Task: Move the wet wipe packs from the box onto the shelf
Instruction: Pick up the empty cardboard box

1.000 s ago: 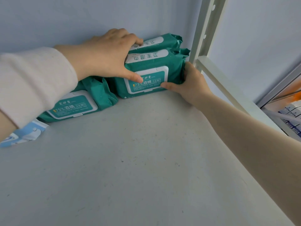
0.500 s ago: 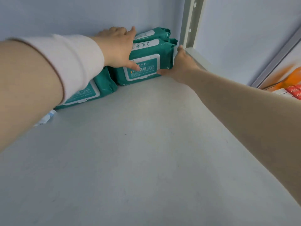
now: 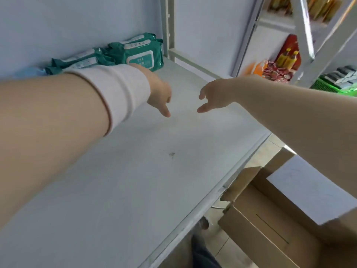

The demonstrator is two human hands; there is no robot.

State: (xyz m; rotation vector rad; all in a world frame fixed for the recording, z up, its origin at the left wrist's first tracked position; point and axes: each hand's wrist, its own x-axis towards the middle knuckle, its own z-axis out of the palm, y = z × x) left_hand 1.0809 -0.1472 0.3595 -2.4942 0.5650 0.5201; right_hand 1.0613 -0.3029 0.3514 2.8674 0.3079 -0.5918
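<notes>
Both the left hand [image 3: 160, 93] and right hand [image 3: 214, 95] have let go of the wet wipe packs [image 3: 143, 53] at upper centre, grip spread and empty, freeing them for the box [image 3: 270, 219] at lower right.

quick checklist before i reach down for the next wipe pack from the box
1. Both hands free: ok. The left hand and right hand are open and hold nothing.
2. Placed packs settled: ok. The teal plastic wet wipe packs lie stacked at the back corner of the pale grey shelf, against the wall.
3. Room for more: ok. The shelf in front of the packs is bare.
4. Box within reach: ok. The brown cardboard box stands open below the shelf edge.
5. Packs left in the box: cannot tell. Only a white sheet shows inside.
</notes>
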